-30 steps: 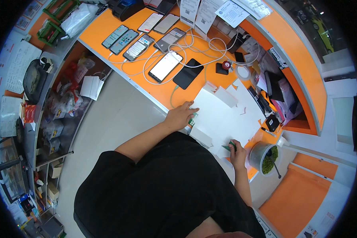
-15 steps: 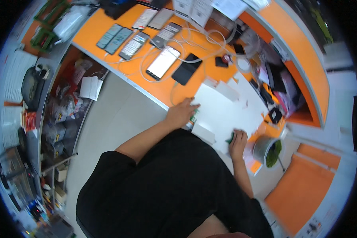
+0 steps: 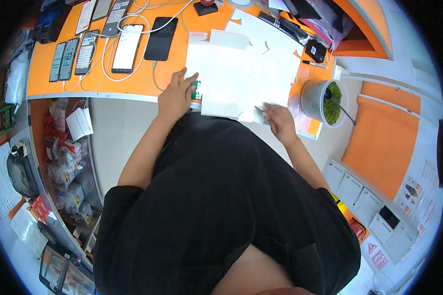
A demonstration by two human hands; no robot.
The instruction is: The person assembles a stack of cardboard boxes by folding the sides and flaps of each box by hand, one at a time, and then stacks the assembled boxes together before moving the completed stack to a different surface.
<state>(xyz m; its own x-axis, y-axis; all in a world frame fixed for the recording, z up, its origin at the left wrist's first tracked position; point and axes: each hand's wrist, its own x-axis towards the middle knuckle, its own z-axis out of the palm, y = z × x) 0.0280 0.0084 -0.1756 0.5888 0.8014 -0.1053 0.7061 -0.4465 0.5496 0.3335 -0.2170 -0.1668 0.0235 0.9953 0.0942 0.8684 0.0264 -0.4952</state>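
Observation:
A large white sheet point(image 3: 270, 64) with folded-up flaps lies on the orange table in front of me. My left hand point(image 3: 176, 96) rests at its left edge, fingers spread out, partly over a small green-and-white item point(image 3: 196, 90). Near the sheet's front edge, my right hand point(image 3: 280, 122) has its fingers pinched together, slightly smeared by motion. A small greyish, thin piece point(image 3: 259, 114) shows at those fingertips; I cannot tell whether it is a tool or a corner of the sheet. One white flap point(image 3: 219, 104) stands along the front, between my hands.
Several phones with white cables, among them a lit phone point(image 3: 128, 49) and a black phone point(image 3: 161, 39), lie at the left. A clear tub point(image 3: 314, 101) of green material stands by the right edge. A marker point(image 3: 315, 64) and a keyboard point(image 3: 280, 27) lie farther back.
My view has turned, so the table now lies straight ahead. My right hand has shifted toward the sheet's front edge. My left hand stays at the sheet's left edge.

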